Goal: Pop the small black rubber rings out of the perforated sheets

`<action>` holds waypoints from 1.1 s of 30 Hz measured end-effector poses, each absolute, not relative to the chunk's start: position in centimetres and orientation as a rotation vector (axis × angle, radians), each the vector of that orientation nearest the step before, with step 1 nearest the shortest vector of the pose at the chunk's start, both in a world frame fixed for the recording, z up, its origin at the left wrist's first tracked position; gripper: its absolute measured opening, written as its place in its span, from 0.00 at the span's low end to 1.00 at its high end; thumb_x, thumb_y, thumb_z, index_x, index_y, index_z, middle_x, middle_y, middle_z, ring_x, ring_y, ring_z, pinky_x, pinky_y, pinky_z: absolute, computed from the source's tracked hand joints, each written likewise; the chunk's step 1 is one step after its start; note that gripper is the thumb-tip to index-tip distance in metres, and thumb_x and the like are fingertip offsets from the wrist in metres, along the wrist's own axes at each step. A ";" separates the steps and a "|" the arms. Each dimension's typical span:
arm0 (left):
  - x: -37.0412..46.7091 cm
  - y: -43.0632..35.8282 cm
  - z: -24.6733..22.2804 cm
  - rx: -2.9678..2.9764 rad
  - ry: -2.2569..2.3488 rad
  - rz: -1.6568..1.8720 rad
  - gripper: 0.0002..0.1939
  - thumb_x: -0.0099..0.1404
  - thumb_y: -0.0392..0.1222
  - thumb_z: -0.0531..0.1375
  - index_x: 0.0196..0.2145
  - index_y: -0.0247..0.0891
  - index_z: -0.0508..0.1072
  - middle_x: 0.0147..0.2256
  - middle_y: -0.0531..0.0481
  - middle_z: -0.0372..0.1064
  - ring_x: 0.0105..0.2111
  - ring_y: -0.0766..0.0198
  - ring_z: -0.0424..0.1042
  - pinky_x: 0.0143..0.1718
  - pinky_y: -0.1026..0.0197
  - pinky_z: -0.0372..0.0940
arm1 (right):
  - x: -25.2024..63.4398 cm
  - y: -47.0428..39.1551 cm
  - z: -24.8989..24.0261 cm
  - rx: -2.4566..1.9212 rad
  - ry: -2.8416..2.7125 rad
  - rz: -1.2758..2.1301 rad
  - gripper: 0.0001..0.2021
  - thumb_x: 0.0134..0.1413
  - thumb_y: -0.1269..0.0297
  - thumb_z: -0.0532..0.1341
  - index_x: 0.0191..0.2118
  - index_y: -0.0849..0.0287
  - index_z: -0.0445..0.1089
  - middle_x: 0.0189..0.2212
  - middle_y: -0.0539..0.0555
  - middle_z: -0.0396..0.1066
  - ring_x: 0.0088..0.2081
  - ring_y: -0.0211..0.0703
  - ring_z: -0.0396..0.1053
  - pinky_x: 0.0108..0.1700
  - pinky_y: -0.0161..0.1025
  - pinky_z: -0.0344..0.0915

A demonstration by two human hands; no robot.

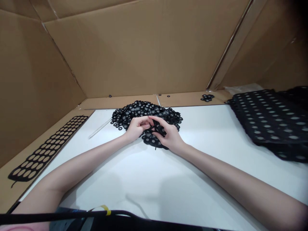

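A heap of small black rings with pale centres (134, 110) lies on the white board (202, 128). Over its front part, my left hand (138, 127) has its fingers curled together, and what they hold is too small to name. My right hand (168, 133) meets it fingertip to fingertip, its thumb and index finger curved round on some black material among the rings. A black piece with round pale spots (154, 141) lies beneath the hands at the front of the heap.
A black strip with round holes (36, 157) lies at the left. Black spotted sheets (271, 118) are stacked at the right, near a small ring cluster (207, 97). A thin clear stick (99, 128) lies left of the heap. Cardboard walls (144, 48) stand around; a black cable (60, 215) crosses the front.
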State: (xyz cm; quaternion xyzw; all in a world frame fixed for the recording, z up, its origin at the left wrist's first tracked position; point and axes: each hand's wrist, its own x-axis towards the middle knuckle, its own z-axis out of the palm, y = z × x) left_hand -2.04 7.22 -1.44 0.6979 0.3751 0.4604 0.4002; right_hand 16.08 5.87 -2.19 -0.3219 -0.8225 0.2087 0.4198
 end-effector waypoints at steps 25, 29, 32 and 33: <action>-2.9 7.0 -1.2 2.280 0.914 1.094 0.11 0.65 0.34 0.57 0.42 0.36 0.77 0.32 0.49 0.71 0.32 0.67 0.71 0.37 0.65 0.66 | 16.4 5.8 -1.7 -0.817 -1.886 0.659 0.27 0.49 0.65 0.62 0.57 0.54 0.59 0.57 0.57 0.64 0.59 0.54 0.61 0.57 0.50 0.63; -2.9 7.0 -1.1 2.321 0.896 1.077 0.12 0.66 0.33 0.55 0.43 0.34 0.76 0.33 0.48 0.71 0.33 0.67 0.71 0.37 0.65 0.65 | 16.4 5.9 -1.7 -0.832 -1.860 0.670 0.27 0.49 0.65 0.63 0.57 0.55 0.59 0.57 0.58 0.64 0.57 0.53 0.63 0.56 0.49 0.64; -3.0 7.1 -1.2 2.312 0.872 1.063 0.12 0.66 0.33 0.54 0.44 0.33 0.76 0.34 0.47 0.72 0.31 0.68 0.71 0.36 0.66 0.65 | 16.5 5.9 -1.7 -0.842 -1.849 0.670 0.28 0.49 0.65 0.63 0.56 0.57 0.60 0.56 0.59 0.64 0.57 0.54 0.63 0.56 0.49 0.64; -3.1 7.2 -1.2 2.309 0.870 1.058 0.12 0.67 0.34 0.54 0.44 0.34 0.76 0.34 0.47 0.72 0.31 0.68 0.71 0.36 0.66 0.65 | 16.5 5.9 -1.7 -0.845 -1.847 0.667 0.28 0.49 0.65 0.64 0.56 0.57 0.60 0.56 0.59 0.64 0.58 0.54 0.62 0.57 0.50 0.64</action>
